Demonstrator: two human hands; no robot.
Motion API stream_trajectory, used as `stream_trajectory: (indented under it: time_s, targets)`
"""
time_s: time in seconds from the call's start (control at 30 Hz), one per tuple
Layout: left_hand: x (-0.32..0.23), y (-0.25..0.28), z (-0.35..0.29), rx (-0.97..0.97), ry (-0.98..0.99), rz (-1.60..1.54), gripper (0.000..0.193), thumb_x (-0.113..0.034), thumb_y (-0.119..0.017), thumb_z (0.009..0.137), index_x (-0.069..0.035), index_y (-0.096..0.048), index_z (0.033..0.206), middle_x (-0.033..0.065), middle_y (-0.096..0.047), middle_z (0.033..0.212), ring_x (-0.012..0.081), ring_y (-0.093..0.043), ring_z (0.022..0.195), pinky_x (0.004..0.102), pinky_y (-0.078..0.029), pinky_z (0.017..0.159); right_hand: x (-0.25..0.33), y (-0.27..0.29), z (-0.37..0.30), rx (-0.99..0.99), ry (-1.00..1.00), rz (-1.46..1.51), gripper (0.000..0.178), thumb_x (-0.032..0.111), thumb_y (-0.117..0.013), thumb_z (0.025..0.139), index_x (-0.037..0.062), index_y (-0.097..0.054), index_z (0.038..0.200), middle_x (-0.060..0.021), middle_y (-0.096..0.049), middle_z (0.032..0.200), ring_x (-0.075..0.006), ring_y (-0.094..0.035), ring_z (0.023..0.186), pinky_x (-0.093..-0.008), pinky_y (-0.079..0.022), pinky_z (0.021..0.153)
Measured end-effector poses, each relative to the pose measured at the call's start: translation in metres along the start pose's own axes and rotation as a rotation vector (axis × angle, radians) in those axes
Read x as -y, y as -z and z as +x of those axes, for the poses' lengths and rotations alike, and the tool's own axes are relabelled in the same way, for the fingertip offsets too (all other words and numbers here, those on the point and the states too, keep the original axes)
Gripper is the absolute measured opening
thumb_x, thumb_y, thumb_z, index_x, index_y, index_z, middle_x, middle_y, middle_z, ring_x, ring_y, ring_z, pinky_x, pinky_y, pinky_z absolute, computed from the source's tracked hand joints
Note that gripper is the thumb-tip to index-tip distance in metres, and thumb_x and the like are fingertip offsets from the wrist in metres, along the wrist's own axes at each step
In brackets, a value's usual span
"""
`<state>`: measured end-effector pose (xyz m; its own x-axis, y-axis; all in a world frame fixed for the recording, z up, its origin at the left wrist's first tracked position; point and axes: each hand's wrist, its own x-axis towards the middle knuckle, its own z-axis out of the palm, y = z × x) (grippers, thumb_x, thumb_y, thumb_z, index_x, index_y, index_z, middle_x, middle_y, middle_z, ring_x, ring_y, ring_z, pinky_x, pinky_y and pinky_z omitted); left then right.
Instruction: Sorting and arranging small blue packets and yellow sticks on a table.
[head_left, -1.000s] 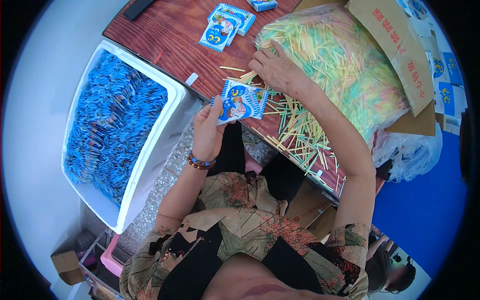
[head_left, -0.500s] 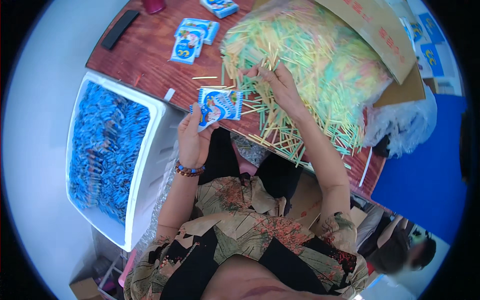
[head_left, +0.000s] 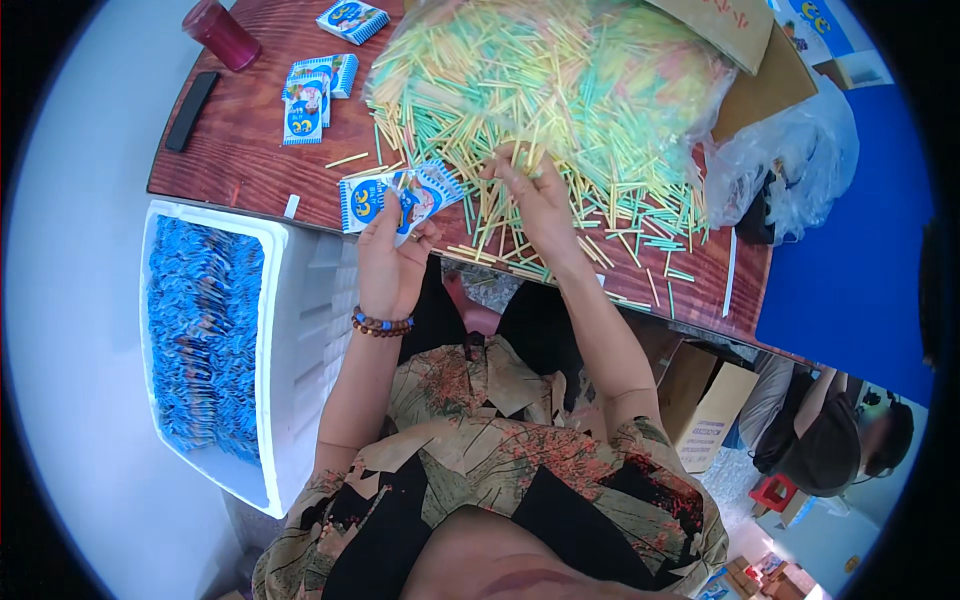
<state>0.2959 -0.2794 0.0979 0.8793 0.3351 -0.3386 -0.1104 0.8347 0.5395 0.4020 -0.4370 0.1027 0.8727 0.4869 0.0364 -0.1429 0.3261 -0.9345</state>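
My left hand (head_left: 390, 260) is closed around the lower edge of some blue-and-white printed packets (head_left: 432, 190), which are fanned out and overlap above the table's front edge. How many packets it holds is hard to tell. To the right, my right hand (head_left: 540, 205) pinches a few thin yellow straw-like sticks (head_left: 531, 150) between thumb and fingers. It hovers over the near side of a large spread of loose yellow, green and pink sticks (head_left: 640, 228). Behind this spread, a clear plastic bag (head_left: 680, 75) full of the same sticks lies on its side.
More packets (head_left: 303, 108) lie at the table's left, near a black bar (head_left: 192, 112) and a red cup (head_left: 222, 35). A white foam box (head_left: 268, 350) full of blue packets stands left of the table. A cardboard box (head_left: 775, 95) and crumpled plastic (head_left: 800, 165) are at right. A person (head_left: 825, 440) sits beyond.
The whole view has shifted, so the table's things appear further left. My right hand has drawn back from the pile toward me and nearer the packets. Both hands keep their holds.
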Motion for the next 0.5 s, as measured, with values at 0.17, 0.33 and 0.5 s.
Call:
stream_trajectory:
  time_s: [0.17,0.33,0.5]
  targets:
    - [0.007,-0.013,-0.003,0.021,0.032,0.004,0.021,-0.025,-0.057,0.097,-0.005,-0.063,0.096,0.0042,-0.066,0.084,0.0138,-0.060,0.069,0.0305,-0.049,0.069,-0.027,0.013,-0.002,0.000,0.139,-0.486,0.011,0.005,-0.044,0.099,0.0034,-0.052,0.106,-0.0054,-0.059,0.097,-0.0111,-0.056,0.091,-0.0261,-0.044,0.081]
    - [0.011,-0.013,-0.003,-0.003,0.040,0.021,0.021,-0.026,-0.056,0.097,-0.006,-0.062,0.096,0.0031,-0.065,0.082,0.0127,-0.058,0.068,0.0304,-0.049,0.071,-0.023,0.012,0.002,-0.090,0.072,-0.294,0.011,0.008,-0.044,0.100,0.0012,-0.049,0.106,-0.0069,-0.059,0.090,-0.0179,-0.060,0.096,-0.0311,-0.045,0.090]
    - [0.021,-0.014,0.010,0.057,0.025,-0.048,0.023,-0.028,-0.055,0.098,-0.006,-0.059,0.098,0.0041,-0.064,0.088,0.0113,-0.056,0.070,0.0290,-0.049,0.070,-0.005,0.021,0.020,-0.134,0.076,0.567,0.011,0.015,-0.046,0.100,0.0044,-0.050,0.099,-0.0078,-0.059,0.087,-0.0272,-0.061,0.097,-0.0470,-0.042,0.102]
